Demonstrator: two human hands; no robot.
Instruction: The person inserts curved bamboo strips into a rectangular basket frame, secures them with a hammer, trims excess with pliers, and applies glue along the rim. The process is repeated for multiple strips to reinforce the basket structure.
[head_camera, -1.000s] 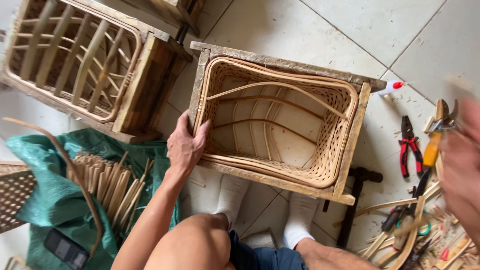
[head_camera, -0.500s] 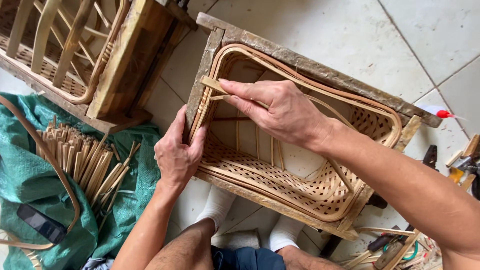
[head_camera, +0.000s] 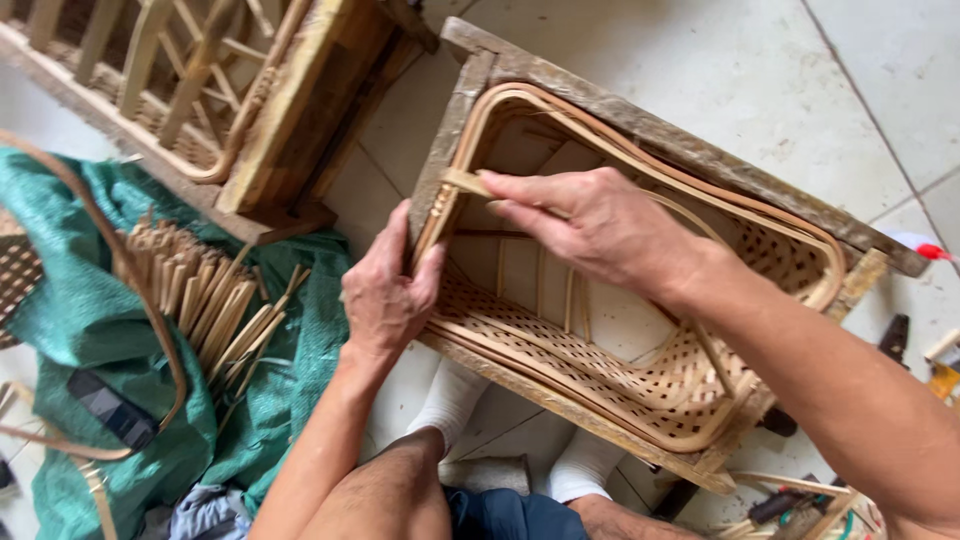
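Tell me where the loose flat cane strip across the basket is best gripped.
Probably at its free left end, from above. The strip lies flat against the basket rim there, where the right hand pinches it; the left hand steadies the corner.

left hand (head_camera: 385, 290): I can't see its fingertips, tucked behind the woven basket (head_camera: 640, 390) corner.
right hand (head_camera: 590, 225): my forearm runs off the right edge.
second wooden frame (head_camera: 200, 90): cut by the top edge.
tools (head_camera: 800, 505): bottom right, too cropped to identify.
dark flat object (head_camera: 110, 408): unclear.
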